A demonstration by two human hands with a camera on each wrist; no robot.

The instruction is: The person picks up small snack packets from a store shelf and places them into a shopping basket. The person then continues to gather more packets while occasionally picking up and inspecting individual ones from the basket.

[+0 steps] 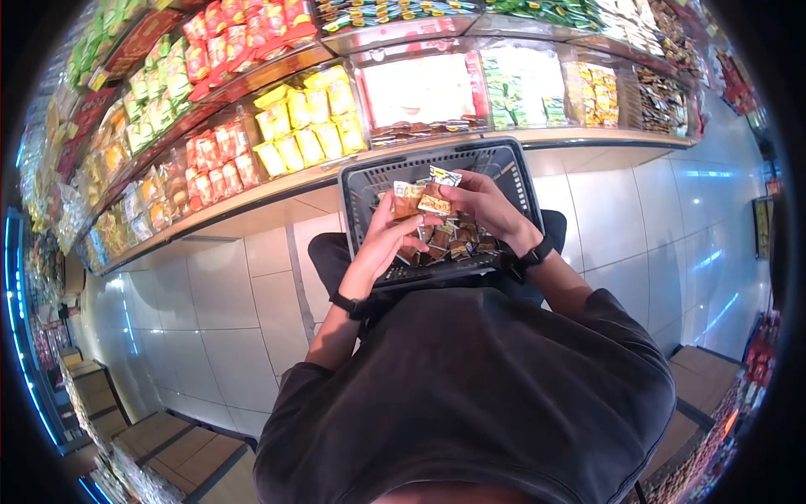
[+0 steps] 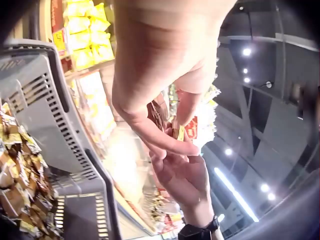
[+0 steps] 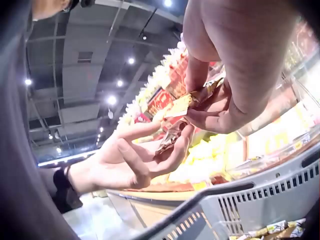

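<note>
Over a grey plastic basket (image 1: 356,206), my left hand (image 1: 382,239) holds a small brown snack packet (image 1: 406,198) between thumb and fingers. Beside it, my right hand (image 1: 489,204) pinches another brown-and-yellow packet (image 1: 434,200) by its edge. The two packets overlap in the head view, and the hands' fingertips come close together. Seen from the right wrist, the yellow-printed packet (image 3: 182,106) lies between the right thumb and fingers, and a dark wrapper (image 3: 170,140) rests in the left fingers. Many similar packets (image 1: 460,244) lie loose inside the basket.
A stepped shelf edge (image 1: 311,175) curves past the basket's far side. Behind it stand bins of yellow bags (image 1: 311,118), red bags (image 1: 220,160) and other packaged snacks. Tiled floor (image 1: 210,294) spreads to both sides. Brown boxes (image 1: 180,449) stand at lower left.
</note>
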